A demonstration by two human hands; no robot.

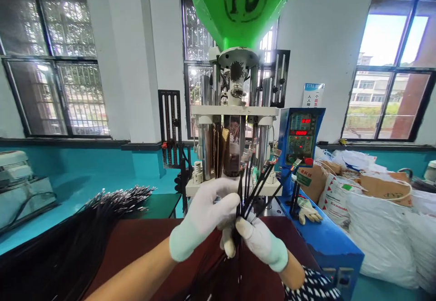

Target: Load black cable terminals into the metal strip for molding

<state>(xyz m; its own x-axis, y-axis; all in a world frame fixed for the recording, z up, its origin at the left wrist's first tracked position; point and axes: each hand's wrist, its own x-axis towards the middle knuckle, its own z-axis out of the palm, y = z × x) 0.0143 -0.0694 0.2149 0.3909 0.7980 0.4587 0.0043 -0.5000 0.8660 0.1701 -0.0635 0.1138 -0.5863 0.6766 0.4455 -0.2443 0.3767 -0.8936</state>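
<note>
A bunch of black cables (254, 187) is pinched upright between gloved left hand (204, 217) and right hand (259, 239) before the press (235, 128), none loaded yet.

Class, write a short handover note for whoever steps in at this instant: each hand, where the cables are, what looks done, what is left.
Left hand: gloved, closed around a fan of black cables, connector ends up.
Right hand: gloved, pinching the same bunch lower down.
Both hold it in front of the moulding machine under the green hopper.
A big pile of cables lies on the bench at left; a spare glove rests on the blue cabinet.
Done: one bunch gathered in hand.
Left: no held cable sits in the machine yet.
</note>
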